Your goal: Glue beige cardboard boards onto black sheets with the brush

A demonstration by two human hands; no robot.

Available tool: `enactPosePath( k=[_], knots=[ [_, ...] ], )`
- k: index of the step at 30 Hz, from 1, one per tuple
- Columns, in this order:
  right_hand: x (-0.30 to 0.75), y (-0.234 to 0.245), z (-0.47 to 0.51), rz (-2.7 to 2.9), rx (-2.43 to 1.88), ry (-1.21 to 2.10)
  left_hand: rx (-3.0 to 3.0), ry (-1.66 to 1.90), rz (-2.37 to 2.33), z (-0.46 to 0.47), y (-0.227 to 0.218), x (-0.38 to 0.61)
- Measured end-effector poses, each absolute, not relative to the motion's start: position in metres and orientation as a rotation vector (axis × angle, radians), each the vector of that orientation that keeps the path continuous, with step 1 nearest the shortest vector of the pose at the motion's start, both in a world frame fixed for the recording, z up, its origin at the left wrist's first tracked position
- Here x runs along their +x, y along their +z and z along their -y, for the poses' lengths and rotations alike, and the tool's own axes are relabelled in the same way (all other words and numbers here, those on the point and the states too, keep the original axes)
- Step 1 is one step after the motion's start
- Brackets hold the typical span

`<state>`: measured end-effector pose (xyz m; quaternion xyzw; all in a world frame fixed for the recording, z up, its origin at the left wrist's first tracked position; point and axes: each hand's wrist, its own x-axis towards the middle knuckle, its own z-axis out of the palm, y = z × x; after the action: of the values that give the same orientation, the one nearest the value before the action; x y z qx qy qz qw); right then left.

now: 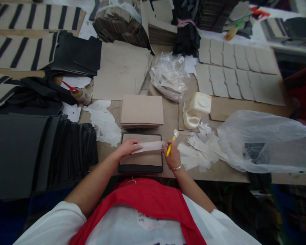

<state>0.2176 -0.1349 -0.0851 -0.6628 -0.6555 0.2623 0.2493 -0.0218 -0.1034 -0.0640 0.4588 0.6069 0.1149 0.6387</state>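
Observation:
A black-edged board with a tan panel [140, 160] lies flat at the table's near edge. A white paper strip [149, 146] stretches across it. My left hand [127, 147] pinches the strip's left end. My right hand [172, 154] holds the strip's right end and also grips a yellow-handled brush [171, 144], bristles up. A stack of tan cards [142, 111] sits just beyond the board.
White strips [197, 151] are piled right of my hand, beside a clear plastic bag [265, 141]. A white glue tub [198, 108] stands behind. Black sheets [38, 149] fill the left; a glue bottle [79, 93] lies left. Grey cut pieces [238, 73] lie far right.

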Motion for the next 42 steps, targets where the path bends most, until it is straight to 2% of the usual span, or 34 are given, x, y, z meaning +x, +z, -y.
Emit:
enactPosePath(
  k=[7, 10, 19, 42],
  knots=[
    [0.196, -0.118, 0.109, 1.897, -1.830, 0.404, 0.745, 0.670, -1.624, 0.101, -0.091, -0.053],
    [0.187, -0.130, 0.107, 1.919, -1.777, 0.329, 0.823, 0.741, -1.790, 0.101, -0.101, -0.057],
    [0.181, -0.144, 0.104, 1.997, -1.778, 0.254, 1.112, 0.595, -2.040, 0.097, -0.111, -0.069],
    [0.198, -0.143, 0.104, 1.921, -1.939, 0.278, 1.446, 0.334, -2.091, 0.100, -0.100, -0.067]
  ],
)
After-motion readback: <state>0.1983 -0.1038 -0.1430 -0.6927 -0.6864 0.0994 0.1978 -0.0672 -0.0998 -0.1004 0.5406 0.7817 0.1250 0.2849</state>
